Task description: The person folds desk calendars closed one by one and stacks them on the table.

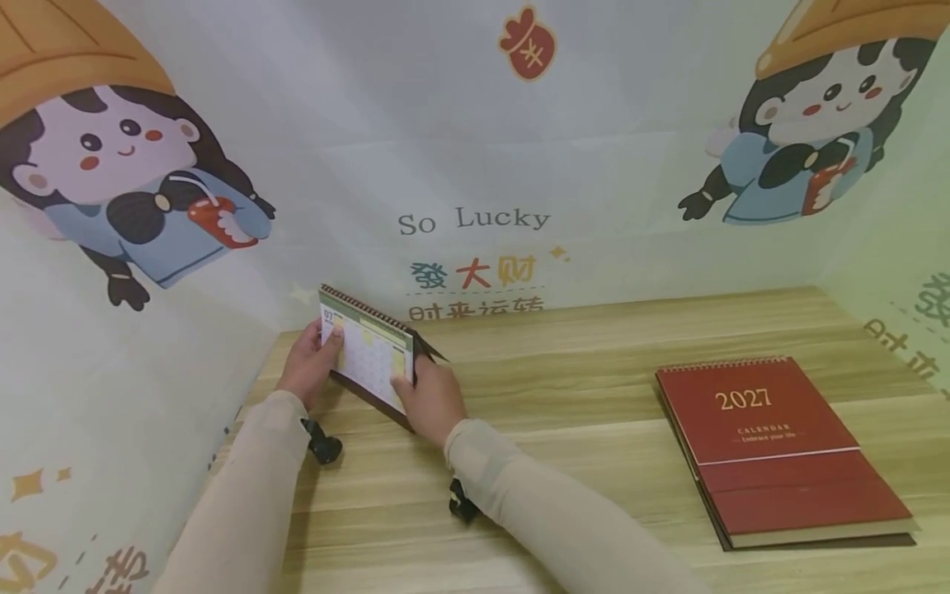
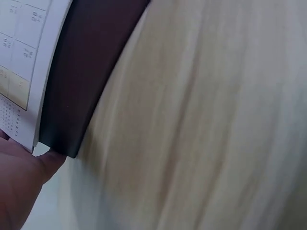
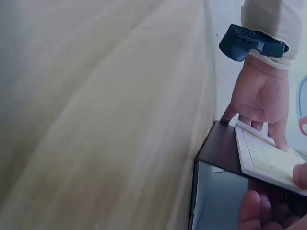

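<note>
Between both hands, a spiral-bound desk calendar (image 1: 369,356) is held tilted above the wooden table, its page with a printed date grid facing up toward the head camera. My left hand (image 1: 306,363) grips the left edge, thumb on the page and fingers behind. At the right edge my right hand (image 1: 438,403) holds it the same way, thumb on the page. The calendar's dark backing board (image 2: 91,62) shows below the white pages in the left wrist view. From the right wrist view, the left hand (image 3: 261,91) is seen around the calendar's far end.
A red 2027 calendar (image 1: 779,487) lies on the right side of the wood-grain table (image 1: 564,388). Behind the table rises a pale backdrop (image 1: 475,148) printed with cartoon figures and lettering. Black wrist cameras (image 1: 323,443) sit on both sleeves.
</note>
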`<state>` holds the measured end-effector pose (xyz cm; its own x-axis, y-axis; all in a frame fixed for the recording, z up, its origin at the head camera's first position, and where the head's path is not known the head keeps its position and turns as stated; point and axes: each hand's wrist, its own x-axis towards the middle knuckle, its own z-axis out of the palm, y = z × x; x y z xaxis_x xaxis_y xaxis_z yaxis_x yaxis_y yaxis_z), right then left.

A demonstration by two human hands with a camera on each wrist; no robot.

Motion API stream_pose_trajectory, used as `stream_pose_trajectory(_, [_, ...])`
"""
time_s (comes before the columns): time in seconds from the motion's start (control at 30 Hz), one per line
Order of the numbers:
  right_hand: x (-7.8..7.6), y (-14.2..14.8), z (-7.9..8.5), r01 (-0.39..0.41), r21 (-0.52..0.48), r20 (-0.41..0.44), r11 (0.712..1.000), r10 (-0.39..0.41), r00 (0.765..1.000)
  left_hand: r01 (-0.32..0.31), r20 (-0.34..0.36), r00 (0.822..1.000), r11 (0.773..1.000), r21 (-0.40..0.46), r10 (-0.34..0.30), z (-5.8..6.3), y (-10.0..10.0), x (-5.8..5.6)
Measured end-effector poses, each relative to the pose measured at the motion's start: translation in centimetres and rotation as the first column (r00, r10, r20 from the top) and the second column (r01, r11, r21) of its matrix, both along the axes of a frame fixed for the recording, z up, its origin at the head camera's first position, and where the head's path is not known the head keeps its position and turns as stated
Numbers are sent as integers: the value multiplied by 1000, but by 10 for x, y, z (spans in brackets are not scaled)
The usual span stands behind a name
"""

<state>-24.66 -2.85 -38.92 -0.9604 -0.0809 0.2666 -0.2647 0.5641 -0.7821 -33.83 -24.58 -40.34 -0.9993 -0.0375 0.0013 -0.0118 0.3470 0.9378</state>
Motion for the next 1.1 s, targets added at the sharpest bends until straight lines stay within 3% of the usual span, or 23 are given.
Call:
stream_pose_trajectory(0.13, [-2, 9, -1, -48, 24, 1, 999, 48, 999, 12, -11, 1000, 999, -44, -12, 3, 0, -1])
stream_pose_trajectory(0.23, [0, 17, 1, -53, 7, -1, 999, 53, 999, -5, -11, 1000, 999, -32, 4, 7, 1, 3])
stream_pose_trajectory(0.37, [5, 29, 7, -21, -92, -36, 996, 18, 999, -17, -39, 999, 1000, 2, 18, 18, 0, 10])
stream_pose_trajectory(0.47, [4, 38, 11, 11, -176, -48, 984, -20, 999, -12, -61, 998, 1000, -18, 11, 27, 1, 11])
stream_pose_trajectory(0.63, [-1, 47, 10, 16, -223, 59, 975, -2, 998, -2, 4, 1000, 998, -57, 2, 36, 5, 11])
stream_pose_trajectory(0.8, [-2, 46, 6, 11, -233, 145, 972, 23, 989, -5, 29, 1000, 999, -46, 7, 36, 7, 10])
stream_pose_trajectory(1.0, [2, 40, 8, 24, -271, 124, 962, 10, 992, -27, -8, 1000, 997, -72, 27, 31, 11, 11])
stream_pose_trajectory(1.1, [6, 39, 10, -9, -259, 110, 966, 39, 993, -25, -25, 999, 994, -102, 23, 28, 13, 12])
